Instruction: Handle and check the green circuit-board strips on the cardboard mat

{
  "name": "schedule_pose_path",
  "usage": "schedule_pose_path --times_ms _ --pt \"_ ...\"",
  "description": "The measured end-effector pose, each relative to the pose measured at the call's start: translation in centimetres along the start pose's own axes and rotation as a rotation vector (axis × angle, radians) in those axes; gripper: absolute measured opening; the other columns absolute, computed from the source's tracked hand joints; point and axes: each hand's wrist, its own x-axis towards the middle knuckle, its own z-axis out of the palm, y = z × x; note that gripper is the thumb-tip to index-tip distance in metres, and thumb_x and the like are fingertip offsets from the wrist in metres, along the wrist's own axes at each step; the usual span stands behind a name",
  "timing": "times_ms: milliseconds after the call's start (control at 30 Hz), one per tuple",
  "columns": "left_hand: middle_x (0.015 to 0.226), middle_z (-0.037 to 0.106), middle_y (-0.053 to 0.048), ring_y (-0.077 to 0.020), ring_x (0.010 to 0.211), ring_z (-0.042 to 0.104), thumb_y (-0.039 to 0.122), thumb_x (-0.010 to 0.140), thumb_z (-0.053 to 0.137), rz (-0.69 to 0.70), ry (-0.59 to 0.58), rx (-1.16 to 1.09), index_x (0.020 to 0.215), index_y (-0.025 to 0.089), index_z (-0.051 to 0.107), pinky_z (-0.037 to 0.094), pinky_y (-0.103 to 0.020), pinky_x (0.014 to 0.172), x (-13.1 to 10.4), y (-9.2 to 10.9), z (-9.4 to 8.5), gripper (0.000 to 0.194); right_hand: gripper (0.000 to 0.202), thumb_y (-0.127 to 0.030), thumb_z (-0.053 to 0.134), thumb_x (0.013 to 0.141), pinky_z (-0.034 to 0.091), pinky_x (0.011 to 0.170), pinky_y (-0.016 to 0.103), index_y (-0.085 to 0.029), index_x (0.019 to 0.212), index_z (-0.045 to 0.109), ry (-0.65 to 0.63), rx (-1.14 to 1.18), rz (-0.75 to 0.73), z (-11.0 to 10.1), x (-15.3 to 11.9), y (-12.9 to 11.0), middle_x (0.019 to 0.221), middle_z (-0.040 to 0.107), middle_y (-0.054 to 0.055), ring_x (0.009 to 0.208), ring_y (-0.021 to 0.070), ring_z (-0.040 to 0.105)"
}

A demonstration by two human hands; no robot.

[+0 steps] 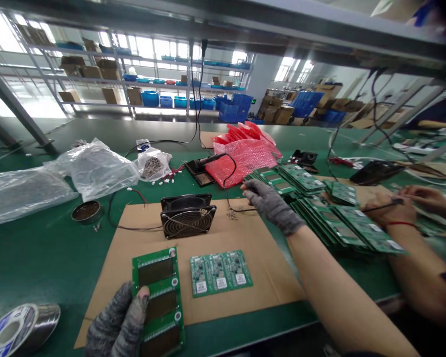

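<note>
We grip the long green display-window circuit board in our gloved left hand while our gloved right hand reaches, fingers curled but empty, to the untouched stacked green circuit boards.

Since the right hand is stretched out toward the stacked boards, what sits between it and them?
Nothing visible does: the right hand already reaches the edge of the stacked green boards; only a thin black cable runs beside it.

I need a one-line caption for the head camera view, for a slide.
Gloved left hand holds a green display board on cardboard; gloved right hand reaches toward stacked circuit boards.
</note>
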Motion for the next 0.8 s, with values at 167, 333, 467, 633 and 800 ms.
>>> schedule_pose_path --times_ms 167,333,467,633,800 --pt "0.113 0.076 0.003 -0.0172 0.099 0.075 0.041 0.095 0.061 -0.036 -0.183 -0.102 0.108 0.03 0.077 0.06 -0.021 0.088 2.4 3.2 0.2 0.023 0.041 -0.051 0.052 0.096 0.05 0.081 0.026 -0.013 0.106 0.064 -0.029 0.323 -0.066 0.0 -8.8 -0.6 0.099 0.063 0.007 0.086 0.0131 0.057" --pt "0.101 0.079 0.0 -0.0184 0.086 0.076 0.053 0.094 0.058 -0.148 -0.158 -0.104 0.107 0.027 0.077 0.064 -0.024 0.076 3.1 6.0 0.4 0.035 0.035 -0.05 0.057 0.093 0.051 0.079 0.026 -0.016 0.099 0.063 -0.1 0.559 -0.036 1.9 -13.9 -2.1 0.096 0.061 0.006 0.086 0.0134 0.057" --pt "0.106 0.078 -0.005 -0.0223 0.096 0.075 0.054 0.093 0.058 -0.085 -0.153 0.002 0.097 0.027 0.079 0.064 -0.032 0.084 2.3 5.3 -0.1 0.035 0.032 -0.048 0.054 0.095 0.051 0.071 0.023 -0.015 0.096 0.057 -0.15 0.697 -0.02 3.7 -15.8 -4.7 0.091 0.059 0.005 0.08 0.0119 0.058" --pt "0.095 0.079 -0.005 -0.0239 0.086 0.074 0.06 0.074 0.075 -0.487 -0.123 -0.323 0.082 0.023 0.079 0.064 -0.034 0.076 3.1 6.5 0.9 0.038 0.034 -0.048 0.055 0.094 0.051 0.067 0.022 -0.014 0.097 0.056 -0.074 0.736 0.0 6.1 -15.7 -6.5 0.087 0.058 0.004 0.075 0.0109 0.058" --pt "0.086 0.077 -0.001 -0.0166 0.074 0.07 0.045 0.077 0.079 -0.71 -0.075 -0.552 0.088 0.019 0.076 0.06 -0.026 0.069 4.3 6.4 2.7 0.028 0.036 -0.048 0.063 0.088 0.051 0.077 0.025 -0.014 0.099 0.059 0.102 0.683 0.035 6.6 -15.7 -5.5 0.095 0.061 0.006 0.084 0.0129 0.058"
